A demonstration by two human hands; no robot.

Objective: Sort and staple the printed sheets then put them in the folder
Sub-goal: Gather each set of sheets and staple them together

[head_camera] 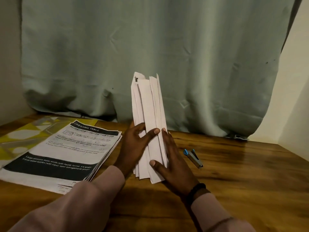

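Observation:
A bundle of white sheets stands on edge on the wooden table, seen almost edge-on, its top uneven. My left hand grips the bundle from the left, thumb across its near face. My right hand holds it from the right, thumb curled over the lower edges. A flat pile of printed sheets headed "DRESSING TABLE" lies to the left. Under that pile's far side lies a yellow-and-grey patterned folder. A small stapler with blue ends lies on the table just right of my right hand.
The wooden table runs to a green curtain hanging along its back edge. A pale wall closes the right side. A dark band sits on my right wrist.

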